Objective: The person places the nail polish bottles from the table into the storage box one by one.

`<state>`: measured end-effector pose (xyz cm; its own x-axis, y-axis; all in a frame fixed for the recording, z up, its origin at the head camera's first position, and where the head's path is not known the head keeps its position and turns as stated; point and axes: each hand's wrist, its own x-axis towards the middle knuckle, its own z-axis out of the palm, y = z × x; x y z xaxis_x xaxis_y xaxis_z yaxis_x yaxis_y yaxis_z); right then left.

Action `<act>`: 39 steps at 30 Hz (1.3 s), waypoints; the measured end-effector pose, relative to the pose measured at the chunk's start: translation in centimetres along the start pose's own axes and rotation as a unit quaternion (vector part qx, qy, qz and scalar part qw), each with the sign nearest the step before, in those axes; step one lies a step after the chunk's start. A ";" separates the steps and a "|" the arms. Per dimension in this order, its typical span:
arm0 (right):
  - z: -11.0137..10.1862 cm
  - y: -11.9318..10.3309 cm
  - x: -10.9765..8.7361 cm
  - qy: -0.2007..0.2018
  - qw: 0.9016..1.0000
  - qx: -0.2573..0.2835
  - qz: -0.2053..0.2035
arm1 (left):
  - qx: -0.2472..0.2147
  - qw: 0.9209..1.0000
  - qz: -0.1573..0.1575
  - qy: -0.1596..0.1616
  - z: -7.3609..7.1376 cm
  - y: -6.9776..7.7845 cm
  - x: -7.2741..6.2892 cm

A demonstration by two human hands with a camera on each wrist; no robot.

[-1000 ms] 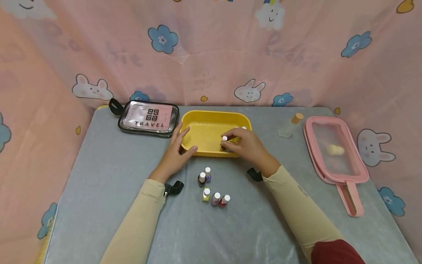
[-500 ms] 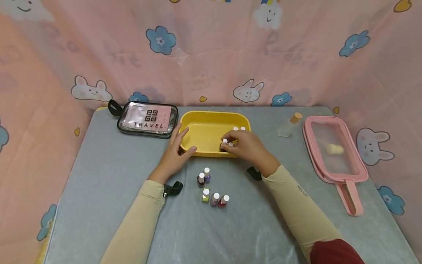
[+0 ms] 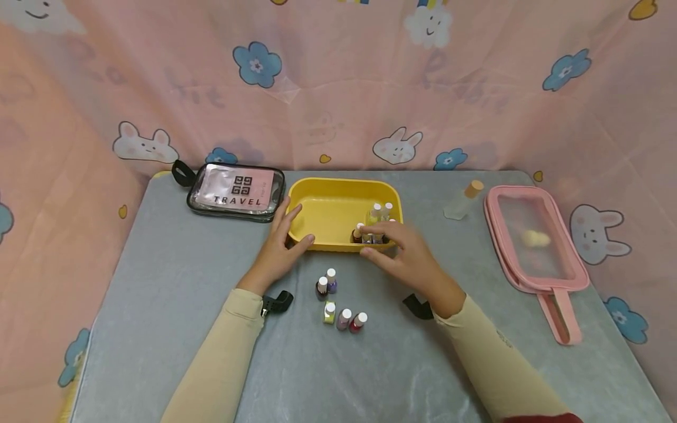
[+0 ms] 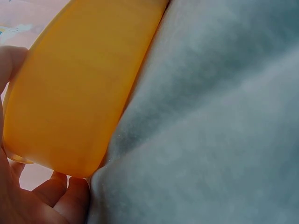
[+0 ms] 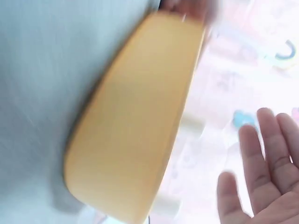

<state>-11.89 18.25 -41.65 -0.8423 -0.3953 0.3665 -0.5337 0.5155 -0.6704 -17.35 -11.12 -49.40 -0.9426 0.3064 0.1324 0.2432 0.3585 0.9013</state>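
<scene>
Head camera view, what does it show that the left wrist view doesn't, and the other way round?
Only the head view shows five nail polish bottles on the table, more bottles inside the yellow tray, the right hand, the black-edged TRAVEL pouch and the pink pouch.

Only the left wrist view shows the tray's near outer wall broadside, a thin strip from above, and fingers low at its end.

Both share the left hand against the tray, the gray table cover and the pink printed curtain.
</scene>
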 end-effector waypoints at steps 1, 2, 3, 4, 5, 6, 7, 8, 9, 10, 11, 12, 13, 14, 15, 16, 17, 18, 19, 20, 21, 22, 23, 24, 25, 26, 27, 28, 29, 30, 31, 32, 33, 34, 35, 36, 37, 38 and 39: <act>0.1 -0.3 -0.9 0.003 1.000 0.024 -0.013 | 0.000 1.000 0.000 -0.001 0.0 0.0 0.0; 0.3 -0.6 -1.8 0.003 0.999 0.043 -0.021 | -0.002 1.000 -0.001 -0.001 0.0 0.0 0.0; 0.5 -0.9 -2.8 0.001 0.998 0.060 -0.027 | -0.002 1.000 -0.002 -0.002 0.1 0.0 0.0; 0.7 -1.1 -3.7 -0.001 0.997 0.072 -0.030 | -0.001 1.000 -0.003 -0.003 0.1 0.0 0.0; 1.0 -1.3 -4.5 -0.003 0.996 0.080 -0.033 | -0.001 1.000 -0.005 -0.003 0.1 0.0 0.0; 1.3 -1.4 -5.3 -0.006 0.996 0.086 -0.031 | 0.001 1.000 -0.006 -0.004 0.1 0.0 0.0; 1.6 -1.6 -6.0 -0.010 0.995 0.091 -0.028 | 0.002 1.000 -0.008 -0.004 0.1 0.0 0.0; 1.9 -1.7 -6.6 -0.014 0.995 0.095 -0.022 | 0.001 1.000 -0.009 -0.004 0.1 0.0 0.0; 2.3 -1.8 -7.2 -0.017 0.995 0.094 -0.018 | 0.001 1.000 -0.009 -0.003 0.1 0.0 0.1; 2.7 -1.9 -7.6 -0.020 0.995 0.095 -0.010 | 0.001 1.000 -0.008 -0.003 0.1 0.1 0.1; 3.0 -1.9 -8.0 -0.024 0.995 0.094 -0.001 | 0.001 1.000 -0.006 -0.002 0.1 0.1 0.1; 3.3 -2.0 -8.3 -0.027 0.995 0.095 0.008 | 0.001 1.000 -0.004 -0.002 0.0 0.1 0.1; 3.6 -2.0 -8.5 -0.030 0.995 0.094 0.018 | 0.000 1.000 -0.003 -0.002 0.0 0.1 0.1; 3.8 -2.1 -8.7 -0.033 0.995 0.092 0.029 | 0.000 1.000 -0.002 -0.002 0.0 0.1 0.1; 4.0 -2.1 -8.8 -0.034 0.995 0.090 0.037 | 0.000 1.000 -0.002 -0.002 0.0 0.0 0.1; 4.2 -2.1 -8.8 -0.036 0.994 0.092 0.045 | 0.000 1.000 -0.003 -0.002 0.0 0.0 0.1; 4.3 -2.1 -8.8 -0.037 0.994 0.093 0.051 | 0.000 1.000 -0.005 -0.002 0.0 0.0 0.1; 4.3 -2.1 -8.8 -0.038 0.993 0.096 0.055 | 0.001 1.000 -0.006 -0.001 0.0 -0.1 0.1; 4.4 -2.1 -8.8 -0.038 0.993 0.098 0.058 | 0.001 1.000 -0.008 -0.001 0.0 -0.1 0.1; 4.5 -2.0 -8.9 -0.037 0.993 0.100 0.060 | 0.002 1.000 -0.009 -0.001 0.0 -0.1 0.1; 4.5 -2.0 -8.9 -0.036 0.992 0.102 0.061 | 0.003 1.000 -0.009 -0.002 0.0 -0.2 0.1; 4.6 -1.9 -8.9 -0.035 0.992 0.103 0.062 | 0.004 1.000 -0.008 -0.002 0.0 -0.1 0.1; 4.6 -1.9 -9.0 -0.034 0.992 0.105 0.063 | 0.004 1.000 -0.008 -0.002 0.0 -0.1 0.1; 4.6 -1.9 -9.0 -0.033 0.992 0.106 0.065 | 0.003 1.000 -0.007 -0.003 0.1 -0.1 0.1; 4.7 -1.8 -9.0 -0.034 0.991 0.110 0.068 | 0.002 1.000 -0.007 -0.003 0.1 -0.2 0.1; 4.7 -1.8 -9.0 -0.036 0.990 0.115 0.072 | 0.002 1.000 -0.007 -0.002 0.1 -0.2 0.1; 4.8 -1.8 -9.0 -0.038 0.989 0.120 0.074 | 0.001 1.000 -0.007 -0.002 0.1 -0.2 0.1; 4.8 -1.8 -9.0 -0.039 0.988 0.126 0.076 | 0.000 1.000 -0.007 -0.002 0.0 -0.3 0.1; 4.8 -1.9 -8.9 -0.041 0.987 0.130 0.080 | 0.001 1.000 -0.008 -0.001 0.0 -0.3 0.1; 4.8 -2.0 -8.9 -0.043 0.986 0.135 0.086 | 0.001 1.000 -0.009 -0.001 0.0 -0.3 0.0; 4.8 -2.0 -8.8 -0.046 0.985 0.138 0.093 | 0.002 1.000 -0.010 -0.001 0.0 -0.2 0.0; 4.6 -2.1 -8.8 -0.047 0.984 0.141 0.100 | 0.003 1.000 -0.010 -0.001 -0.1 -0.2 0.0; 4.4 -2.2 -8.7 -0.047 0.983 0.141 0.105 | 0.005 1.000 -0.010 -0.001 -0.1 -0.2 0.0; 4.1 -2.4 -8.5 -0.048 0.983 0.139 0.112 | 0.006 1.000 -0.011 -0.001 -0.1 -0.2 0.0; 3.7 -2.5 -8.2 -0.047 0.983 0.138 0.113 | 0.007 1.000 -0.010 -0.001 0.0 -0.1 0.0; 3.2 -2.6 -7.8 -0.043 0.983 0.138 0.111 | 0.007 1.000 -0.010 -0.001 0.0 -0.1 0.1; 2.7 -2.8 -7.4 -0.038 0.984 0.135 0.107 | 0.006 1.000 -0.009 -0.001 0.0 -0.1 0.1; 2.1 -2.9 -6.8 -0.030 0.986 0.129 0.097 | 0.006 1.000 -0.009 -0.001 0.0 0.0 0.1; 1.4 -3.0 -6.1 -0.023 0.988 0.124 0.088 | 0.005 1.000 -0.008 -0.001 0.0 0.0 0.1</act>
<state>-5.05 18.06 -42.80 -0.9131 -0.3526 0.2050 -0.3399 0.3799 -0.8603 -17.42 -11.11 -49.39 -0.9461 0.3023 0.1161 0.2293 0.3723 0.8993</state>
